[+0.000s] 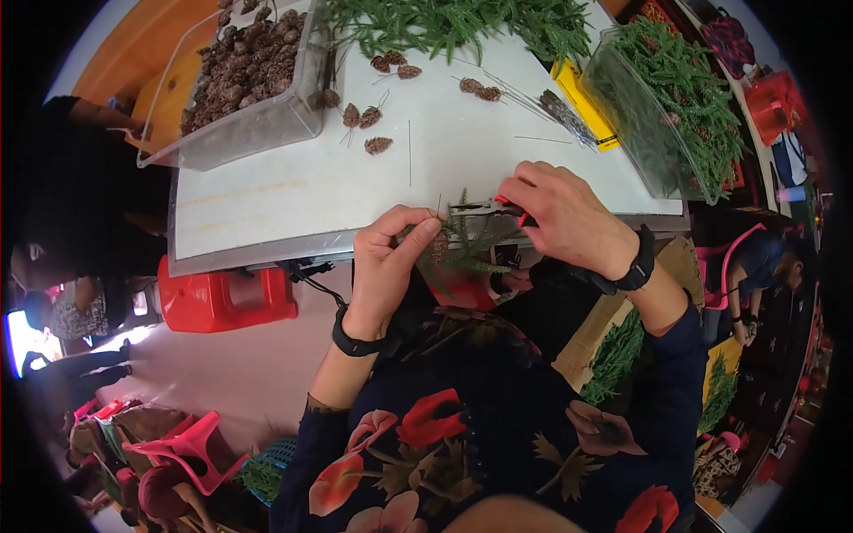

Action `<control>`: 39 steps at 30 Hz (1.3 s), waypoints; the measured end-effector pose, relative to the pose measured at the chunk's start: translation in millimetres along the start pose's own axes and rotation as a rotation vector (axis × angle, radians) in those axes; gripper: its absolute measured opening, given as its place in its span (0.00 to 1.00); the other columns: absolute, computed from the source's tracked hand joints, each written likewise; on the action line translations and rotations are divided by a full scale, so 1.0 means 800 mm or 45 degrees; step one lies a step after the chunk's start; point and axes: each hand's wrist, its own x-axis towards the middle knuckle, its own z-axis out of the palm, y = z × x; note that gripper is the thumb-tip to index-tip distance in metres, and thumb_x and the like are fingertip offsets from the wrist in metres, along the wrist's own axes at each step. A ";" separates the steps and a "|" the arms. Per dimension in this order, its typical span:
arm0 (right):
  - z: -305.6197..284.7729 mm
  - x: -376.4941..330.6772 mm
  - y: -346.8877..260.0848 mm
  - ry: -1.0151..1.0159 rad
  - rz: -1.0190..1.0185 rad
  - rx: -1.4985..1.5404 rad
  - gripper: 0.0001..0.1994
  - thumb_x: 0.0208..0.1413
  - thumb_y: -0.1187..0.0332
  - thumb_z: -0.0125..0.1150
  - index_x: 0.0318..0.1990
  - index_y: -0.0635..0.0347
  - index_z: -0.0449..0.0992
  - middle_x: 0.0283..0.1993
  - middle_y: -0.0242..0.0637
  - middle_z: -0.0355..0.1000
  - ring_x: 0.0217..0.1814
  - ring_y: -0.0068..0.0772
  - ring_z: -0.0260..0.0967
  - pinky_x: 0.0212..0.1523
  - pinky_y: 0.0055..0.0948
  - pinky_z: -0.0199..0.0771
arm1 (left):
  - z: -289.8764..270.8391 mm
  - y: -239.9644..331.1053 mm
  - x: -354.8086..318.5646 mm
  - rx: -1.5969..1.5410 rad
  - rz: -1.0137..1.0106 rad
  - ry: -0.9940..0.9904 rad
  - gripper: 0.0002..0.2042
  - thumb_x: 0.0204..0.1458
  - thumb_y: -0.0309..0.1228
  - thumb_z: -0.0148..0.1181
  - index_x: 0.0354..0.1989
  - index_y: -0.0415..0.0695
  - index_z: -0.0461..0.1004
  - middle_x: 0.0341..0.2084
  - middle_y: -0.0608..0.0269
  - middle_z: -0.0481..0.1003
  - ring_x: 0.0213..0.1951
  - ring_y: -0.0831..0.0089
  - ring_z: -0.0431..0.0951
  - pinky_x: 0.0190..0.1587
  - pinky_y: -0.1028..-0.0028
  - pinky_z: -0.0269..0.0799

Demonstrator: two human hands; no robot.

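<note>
White tabletop point(284, 191), pinkish floor point(271, 360) (R hand point(569, 213) w/ pliers point(484, 210)).

In mid-frame, the bare right hand point(569, 213) is covering much of a red-handled metal tool point(508, 203), the bare left hand point(387, 253) is partly hiding a brown pine cone point(438, 250), and the upper edge is cutting off heaped green needle-leaved sprigs point(444, 27) and, at upper left, a clear plastic bin point(253, 147).

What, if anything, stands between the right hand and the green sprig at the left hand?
Only the red-handled pliers in the right hand, pointing toward the left hand beside the green sprig. Nothing else visible does.
</note>
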 end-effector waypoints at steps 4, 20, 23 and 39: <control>-0.001 -0.001 0.002 0.024 -0.001 0.135 0.15 0.39 0.81 0.60 0.38 0.59 0.71 0.37 0.38 0.66 0.40 0.46 0.67 0.38 0.39 0.69 | -0.001 -0.005 -0.001 0.046 0.012 -0.063 0.04 0.56 0.24 0.60 0.37 0.36 0.79 0.32 0.69 0.77 0.34 0.83 0.72 0.40 0.82 0.67; 0.003 0.030 0.031 -0.133 -0.417 0.487 0.21 0.33 0.85 0.58 0.40 0.58 0.73 0.38 0.36 0.66 0.39 0.42 0.66 0.36 0.33 0.68 | -0.016 -0.016 -0.002 -0.677 -0.481 -0.543 0.07 0.55 0.27 0.62 0.39 0.36 0.78 0.34 0.66 0.78 0.37 0.80 0.75 0.43 0.81 0.68; 0.008 0.035 0.030 -0.109 -0.494 0.498 0.21 0.33 0.84 0.58 0.40 0.58 0.73 0.38 0.36 0.66 0.39 0.42 0.66 0.36 0.34 0.68 | -0.017 -0.021 -0.003 -0.802 -0.532 -0.595 0.10 0.55 0.28 0.62 0.41 0.35 0.76 0.35 0.63 0.78 0.37 0.78 0.76 0.42 0.79 0.70; 0.018 0.023 0.031 -0.100 -0.415 0.552 0.17 0.37 0.81 0.59 0.40 0.58 0.73 0.33 0.39 0.68 0.36 0.46 0.69 0.33 0.37 0.69 | -0.017 -0.009 -0.005 -0.492 -0.418 -0.456 0.06 0.55 0.27 0.62 0.38 0.37 0.77 0.31 0.70 0.76 0.33 0.83 0.73 0.38 0.82 0.67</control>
